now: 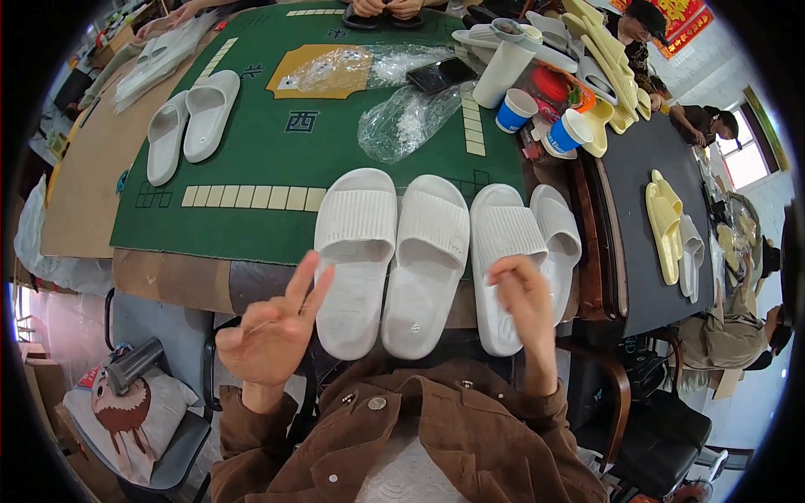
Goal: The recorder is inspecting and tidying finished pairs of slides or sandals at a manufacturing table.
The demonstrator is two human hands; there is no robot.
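A pair of white slippers with ribbed straps, a left one [355, 243] and a right one [426, 267], sits at the near table edge, toes away from me. To their right, another white slipper [496, 243] overlaps one more white slipper [555, 230]. My left hand [267, 339] is beside the leftmost slipper, two fingers stretched apart and the others bent; it holds nothing. Over the third slipper hovers my right hand [527, 314], fingers loosely bent and nothing visible in them. Whether it touches the slipper, I cannot tell.
The table has a green mat [277, 159]. On it are another white slipper pair [210, 113], clear plastic bags [402, 126] and a black phone [441, 75]. Right of these stand paper cups [516, 111], a white bottle [503, 74] and piled yellow slippers [597, 42]. Other people work around.
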